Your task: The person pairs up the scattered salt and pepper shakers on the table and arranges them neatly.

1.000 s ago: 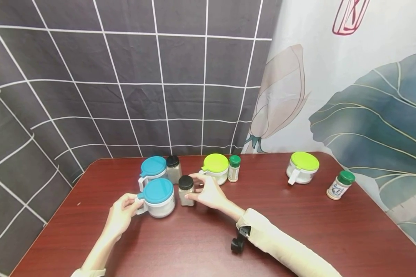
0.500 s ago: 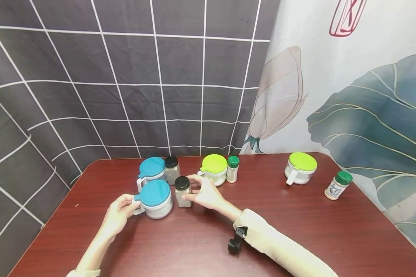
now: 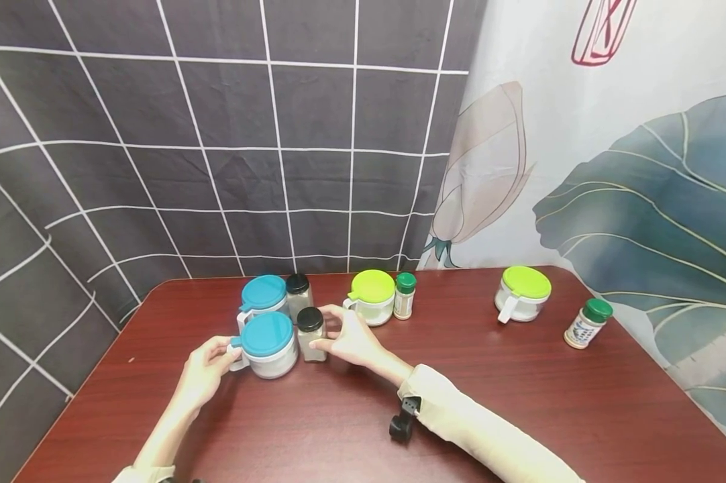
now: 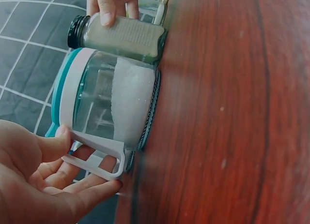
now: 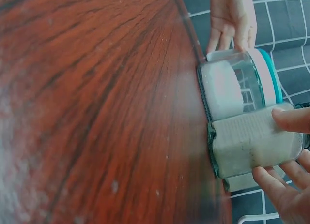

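My left hand (image 3: 202, 372) pinches the white handle of a glass seasoning jar (image 3: 270, 362) with a blue lid; white grains fill its lower part in the left wrist view. Right beside it stands a square glass spice bottle (image 3: 313, 343) with a black cap and pale powder inside. My right hand (image 3: 358, 341) grips this bottle from the right, thumb (image 5: 293, 120) on the near side and fingers (image 5: 273, 185) on the far side. Both containers are upright on the table, the bottle up against the jar's side.
Behind them stand another blue-lidded jar (image 3: 264, 293) and black-capped bottle (image 3: 299, 295). A green-lidded jar (image 3: 372, 288) and green-capped shaker (image 3: 404, 295) are right of these. Farther right are another green-lidded jar (image 3: 525, 292) and shaker (image 3: 588, 323), near the edge of the red-brown table (image 3: 459, 362).
My right hand has slid the black-capped bottle left, narrowing the gap to the blue-lidded jar. My left hand keeps its hold on the handle. The head view has shifted slightly.
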`<state>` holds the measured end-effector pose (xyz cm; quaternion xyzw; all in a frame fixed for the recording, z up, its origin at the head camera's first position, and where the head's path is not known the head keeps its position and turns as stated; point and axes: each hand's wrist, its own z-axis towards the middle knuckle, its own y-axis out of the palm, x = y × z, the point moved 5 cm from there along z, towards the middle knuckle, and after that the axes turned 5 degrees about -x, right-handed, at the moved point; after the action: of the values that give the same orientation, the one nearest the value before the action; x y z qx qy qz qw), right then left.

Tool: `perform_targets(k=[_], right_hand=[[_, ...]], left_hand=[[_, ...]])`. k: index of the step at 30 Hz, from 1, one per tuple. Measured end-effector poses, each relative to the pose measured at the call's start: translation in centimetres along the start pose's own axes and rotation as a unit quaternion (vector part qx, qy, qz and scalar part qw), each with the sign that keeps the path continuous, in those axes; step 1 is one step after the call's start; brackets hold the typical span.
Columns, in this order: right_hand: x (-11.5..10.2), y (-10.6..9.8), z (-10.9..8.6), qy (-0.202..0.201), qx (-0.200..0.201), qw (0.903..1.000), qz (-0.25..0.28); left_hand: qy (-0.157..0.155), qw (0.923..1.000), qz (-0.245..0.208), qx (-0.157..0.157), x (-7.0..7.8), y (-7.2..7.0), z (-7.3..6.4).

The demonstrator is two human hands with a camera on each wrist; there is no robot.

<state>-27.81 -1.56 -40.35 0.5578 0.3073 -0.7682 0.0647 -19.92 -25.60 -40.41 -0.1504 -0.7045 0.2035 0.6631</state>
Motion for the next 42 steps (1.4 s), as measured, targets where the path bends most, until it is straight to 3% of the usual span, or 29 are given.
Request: perform_targets(k=[10, 26, 42], right_hand=[[-0.2, 0.4, 0.6, 0.003, 0.002, 1.0, 0.007], [0.0, 0.8, 0.4, 0.01, 0.015, 0.9993, 0.034], [-0.9, 2.4, 0.6, 0.016, 0.014, 0.9998, -0.003]], left_hand=[[0.002, 0.9999, 0.008, 0.011, -0.4, 0.1, 0.0], [0.003, 0.9997, -0.021, -0.008, -0.7, -0.1, 0.0], [0.002, 0.9998, -0.018, -0.004, -1.6, -1.4, -0.4]])
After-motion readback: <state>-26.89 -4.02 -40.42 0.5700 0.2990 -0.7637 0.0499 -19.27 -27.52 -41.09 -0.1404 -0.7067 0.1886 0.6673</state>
